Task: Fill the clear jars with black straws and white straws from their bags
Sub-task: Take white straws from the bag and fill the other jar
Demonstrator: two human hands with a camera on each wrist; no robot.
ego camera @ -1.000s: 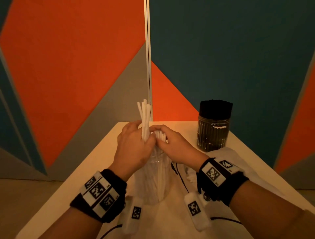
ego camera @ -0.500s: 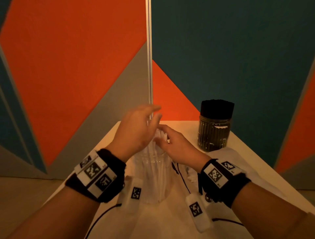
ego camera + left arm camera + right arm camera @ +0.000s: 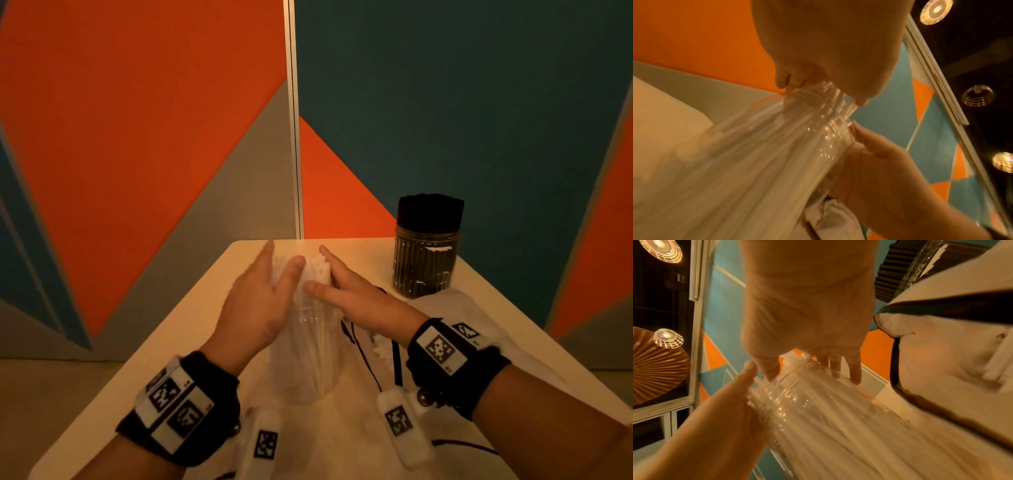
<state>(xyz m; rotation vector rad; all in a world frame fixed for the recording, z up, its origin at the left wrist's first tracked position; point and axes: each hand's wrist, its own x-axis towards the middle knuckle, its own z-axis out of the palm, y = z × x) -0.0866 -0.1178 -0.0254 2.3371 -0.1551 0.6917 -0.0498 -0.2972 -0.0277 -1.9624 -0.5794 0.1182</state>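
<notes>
Flanking white straws point(image 3: 317, 274) in clear jar point(image 3: 308, 359), 2 hands, L point(image 3: 260, 308) & R point(image 3: 356, 298), fingers straight, grasping nothing.

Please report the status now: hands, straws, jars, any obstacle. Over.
Left hand and right hand open, flat against white straws in near clear jar. Black straws fill far jar. Nothing blocking.

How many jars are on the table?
2. One clear jar of white straws stands between the hands; a second jar, packed with black straws, stands at the far right corner.
</notes>
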